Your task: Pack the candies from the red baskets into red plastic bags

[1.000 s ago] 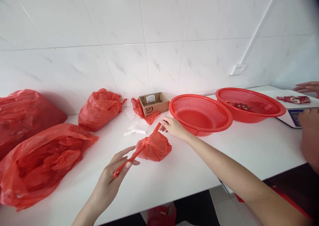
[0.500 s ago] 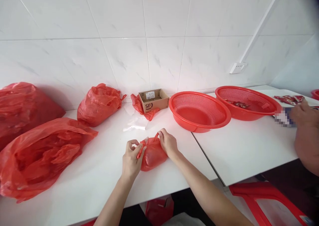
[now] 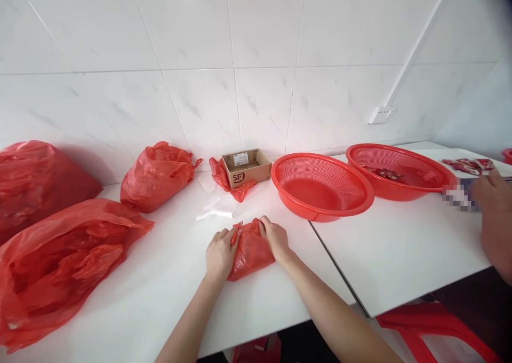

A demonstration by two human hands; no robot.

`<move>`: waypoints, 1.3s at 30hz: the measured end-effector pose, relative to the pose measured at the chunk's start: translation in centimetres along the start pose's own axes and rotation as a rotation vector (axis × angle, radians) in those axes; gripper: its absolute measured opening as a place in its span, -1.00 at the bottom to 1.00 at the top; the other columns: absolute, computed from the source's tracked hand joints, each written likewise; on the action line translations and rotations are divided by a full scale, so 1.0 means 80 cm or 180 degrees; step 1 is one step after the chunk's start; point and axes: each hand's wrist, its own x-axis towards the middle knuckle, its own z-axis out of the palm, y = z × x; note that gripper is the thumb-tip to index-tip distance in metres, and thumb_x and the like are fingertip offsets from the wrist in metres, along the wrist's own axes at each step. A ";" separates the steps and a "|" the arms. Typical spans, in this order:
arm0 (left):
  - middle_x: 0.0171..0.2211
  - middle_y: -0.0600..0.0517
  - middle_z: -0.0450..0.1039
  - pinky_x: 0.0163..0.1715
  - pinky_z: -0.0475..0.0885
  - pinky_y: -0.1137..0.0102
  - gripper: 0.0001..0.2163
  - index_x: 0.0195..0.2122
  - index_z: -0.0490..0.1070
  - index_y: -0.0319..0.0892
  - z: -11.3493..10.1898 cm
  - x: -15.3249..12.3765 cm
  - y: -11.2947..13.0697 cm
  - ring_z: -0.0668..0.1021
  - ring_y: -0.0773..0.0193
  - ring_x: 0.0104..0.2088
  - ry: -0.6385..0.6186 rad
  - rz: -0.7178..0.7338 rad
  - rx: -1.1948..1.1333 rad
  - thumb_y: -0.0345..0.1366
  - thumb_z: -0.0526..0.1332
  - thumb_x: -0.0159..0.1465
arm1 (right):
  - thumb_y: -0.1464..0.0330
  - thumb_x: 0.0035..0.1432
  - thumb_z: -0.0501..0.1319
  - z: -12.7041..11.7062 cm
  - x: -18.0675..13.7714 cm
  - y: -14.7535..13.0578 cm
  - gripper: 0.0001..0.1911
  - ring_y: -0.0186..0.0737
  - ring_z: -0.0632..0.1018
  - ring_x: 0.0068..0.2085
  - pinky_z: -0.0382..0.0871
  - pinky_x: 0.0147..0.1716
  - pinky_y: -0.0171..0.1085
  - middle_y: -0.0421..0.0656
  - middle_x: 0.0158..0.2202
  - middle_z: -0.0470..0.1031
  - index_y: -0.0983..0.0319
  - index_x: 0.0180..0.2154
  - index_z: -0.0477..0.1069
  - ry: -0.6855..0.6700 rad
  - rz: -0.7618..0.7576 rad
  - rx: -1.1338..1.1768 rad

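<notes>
A small red plastic bag [image 3: 248,252] lies on the white table [image 3: 168,293] in front of me. My left hand [image 3: 220,253] grips its left side with the fingers curled at the bag's top. My right hand [image 3: 274,237] grips the right side, fingers closed on the plastic near the top. Both hands press the bag between them.
Three larger red bags [image 3: 60,261] [image 3: 156,175] [image 3: 36,181] lie at the left. A small cardboard box [image 3: 246,168] stands by the wall. Two red baskets [image 3: 320,184] [image 3: 400,170] sit to the right; the far one holds red packets. Another person's hand [image 3: 494,213] is at the right edge. A red stool [image 3: 432,325] is below.
One second ago my hands held the bag's handles stretched apart. They have come together and now clasp the bag from both sides at its top.
</notes>
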 end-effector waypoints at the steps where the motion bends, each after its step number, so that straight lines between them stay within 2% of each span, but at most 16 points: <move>1: -0.42 0.03 0.43 -0.44 0.24 0.40 -0.65 0.09 0.46 0.06 0.001 0.005 -0.001 0.45 0.19 -0.34 -0.0043 -0.0023 0.0009 -0.16 -0.03 0.40 | 0.30 0.36 -0.06 0.000 0.002 -0.001 -0.76 -0.28 0.40 -0.52 -0.02 -0.52 -0.33 -0.26 -0.53 0.44 0.13 -0.22 0.37 -0.0039 0.0005 -0.0034; 7: -0.47 0.06 0.37 -0.50 0.15 0.41 -0.66 0.10 0.45 0.13 0.003 0.019 -0.005 0.42 0.23 -0.44 -0.0166 -0.0169 -0.0006 -0.18 0.01 0.38 | 0.34 0.33 -0.03 0.003 0.010 -0.007 -0.78 -0.22 0.44 -0.51 -0.04 -0.51 -0.29 -0.19 -0.51 0.48 0.17 -0.21 0.39 -0.0106 0.0070 -0.0083; 11: -0.48 0.05 0.38 -0.49 0.21 0.37 -0.64 0.09 0.46 0.13 0.000 0.017 -0.006 0.42 0.18 -0.44 -0.0141 -0.0199 -0.0196 -0.17 0.00 0.37 | 0.34 0.31 0.02 0.004 0.008 -0.005 -0.81 -0.20 0.49 -0.46 0.01 -0.48 -0.29 -0.17 -0.49 0.51 0.17 -0.23 0.39 -0.0002 0.0075 0.0165; 13: -0.34 0.00 0.47 -0.38 0.33 0.31 -0.63 0.13 0.43 0.12 -0.004 0.013 -0.004 0.48 0.11 -0.29 -0.0059 -0.0188 -0.0413 -0.12 -0.02 0.37 | 0.32 0.31 0.03 0.001 0.007 -0.003 -0.81 -0.19 0.51 -0.43 0.05 -0.46 -0.29 -0.17 -0.47 0.53 0.17 -0.26 0.39 0.0110 0.0090 0.0377; 15: -0.04 -0.03 0.48 -0.14 0.40 0.24 -0.58 0.21 0.34 0.10 -0.011 0.007 0.001 0.47 0.06 -0.02 0.0058 -0.0163 -0.0666 -0.06 -0.05 0.39 | 0.29 0.32 0.02 -0.005 0.004 -0.002 -0.79 -0.18 0.53 -0.40 0.10 -0.44 -0.30 -0.17 -0.44 0.54 0.17 -0.29 0.38 0.0244 0.0119 0.0646; 17: 0.20 0.00 0.34 0.10 0.32 0.20 -0.54 0.29 0.21 0.10 -0.021 -0.001 0.011 0.34 0.08 0.21 0.0077 -0.0129 -0.1069 -0.03 -0.08 0.40 | 0.27 0.34 0.00 -0.018 0.000 -0.003 -0.77 -0.19 0.54 -0.37 0.16 -0.41 -0.30 -0.17 -0.42 0.55 0.17 -0.32 0.36 0.0372 0.0118 0.0960; 19: 0.24 0.03 0.31 0.22 0.20 0.20 -0.52 0.31 0.16 0.12 -0.033 -0.009 0.025 0.24 0.12 0.29 -0.0072 -0.0184 -0.1758 0.00 -0.03 0.38 | 0.25 0.36 -0.02 -0.037 -0.005 -0.010 -0.76 -0.21 0.54 -0.33 0.23 -0.36 -0.31 -0.19 -0.38 0.55 0.16 -0.30 0.33 0.0476 0.0007 0.1299; 21: 0.16 0.02 0.40 0.24 0.17 0.18 -0.50 0.28 0.22 0.10 -0.046 -0.013 0.039 0.28 0.09 0.28 -0.0259 -0.0440 -0.2666 0.01 0.10 0.33 | 0.20 0.36 -0.03 -0.059 -0.009 -0.018 -0.75 -0.23 0.55 -0.28 0.29 -0.30 -0.31 -0.20 -0.33 0.55 0.15 -0.27 0.31 0.0544 -0.0193 0.1643; 23: -0.02 -0.01 0.51 0.17 0.27 0.17 -0.50 0.21 0.35 0.03 -0.058 -0.014 0.048 0.39 0.04 0.18 -0.0296 -0.0796 -0.3544 -0.02 0.23 0.25 | 0.16 0.35 -0.03 -0.078 -0.009 -0.024 -0.74 -0.25 0.55 -0.24 0.33 -0.24 -0.31 -0.20 -0.29 0.54 0.15 -0.27 0.29 0.0555 -0.0380 0.1991; 25: -0.23 0.00 0.52 0.06 0.38 0.21 -0.54 0.11 0.47 -0.04 -0.065 -0.015 0.049 0.48 0.04 0.06 -0.0160 -0.1021 -0.4226 -0.08 0.32 0.18 | 0.15 0.34 -0.02 -0.087 -0.004 -0.025 -0.73 -0.27 0.56 -0.25 0.38 -0.23 -0.30 -0.19 -0.29 0.54 0.16 -0.29 0.28 0.0507 -0.0456 0.2325; 27: -0.37 0.04 0.47 -0.02 0.41 0.26 -0.59 0.02 0.54 -0.08 -0.065 -0.019 0.044 0.52 0.09 -0.04 0.0022 -0.1087 -0.4590 -0.13 0.38 0.14 | 0.17 0.32 -0.02 -0.085 0.000 -0.019 -0.73 -0.29 0.57 -0.31 0.42 -0.27 -0.30 -0.17 -0.31 0.54 0.18 -0.33 0.27 0.0410 -0.0414 0.2613; 31: -0.40 0.03 0.51 -0.12 0.42 0.31 -0.62 -0.01 0.56 -0.05 -0.060 -0.033 0.030 0.53 0.17 -0.16 0.0148 -0.1248 -0.4694 -0.14 0.38 0.13 | 0.19 0.29 -0.01 -0.066 -0.004 -0.007 -0.73 -0.28 0.56 -0.43 0.45 -0.43 -0.30 -0.16 -0.40 0.53 0.19 -0.39 0.23 0.0219 -0.0248 0.2965; 33: -0.36 0.03 0.54 -0.15 0.41 0.34 -0.60 0.02 0.54 -0.04 -0.063 -0.037 0.029 0.51 0.21 -0.21 0.0185 -0.1229 -0.4582 -0.13 0.36 0.14 | 0.18 0.30 -0.01 -0.068 -0.013 -0.011 -0.73 -0.28 0.56 -0.43 0.46 -0.43 -0.29 -0.17 -0.40 0.53 0.19 -0.38 0.24 0.0210 -0.0271 0.3046; 36: -0.33 0.04 0.54 -0.20 0.40 0.38 -0.55 0.08 0.49 -0.04 -0.078 -0.033 0.043 0.51 0.23 -0.25 -0.0176 -0.1088 -0.4009 -0.09 0.34 0.16 | 0.21 0.28 0.09 -0.094 -0.024 -0.033 -0.79 -0.26 0.58 -0.25 0.46 -0.19 -0.23 -0.18 -0.29 0.56 0.18 -0.32 0.36 0.0268 -0.0611 0.2992; 38: -0.35 0.03 0.54 -0.25 0.40 0.37 -0.56 0.04 0.51 -0.07 -0.090 -0.028 0.061 0.52 0.19 -0.28 -0.0643 -0.0997 -0.3649 -0.08 0.35 0.14 | 0.25 0.26 0.15 -0.116 -0.029 -0.055 -0.84 -0.24 0.54 -0.04 0.36 0.03 -0.19 -0.19 -0.15 0.57 0.14 -0.29 0.46 0.0282 -0.1215 0.2752; 39: -0.39 0.03 0.52 -0.30 0.39 0.38 -0.62 -0.05 0.55 -0.10 -0.094 -0.027 0.070 0.52 0.19 -0.33 -0.0802 -0.0962 -0.3598 -0.09 0.37 0.12 | 0.26 0.27 0.16 -0.123 -0.030 -0.065 -0.85 -0.24 0.50 0.04 0.30 0.10 -0.19 -0.20 -0.08 0.57 0.12 -0.28 0.49 0.0271 -0.1538 0.2625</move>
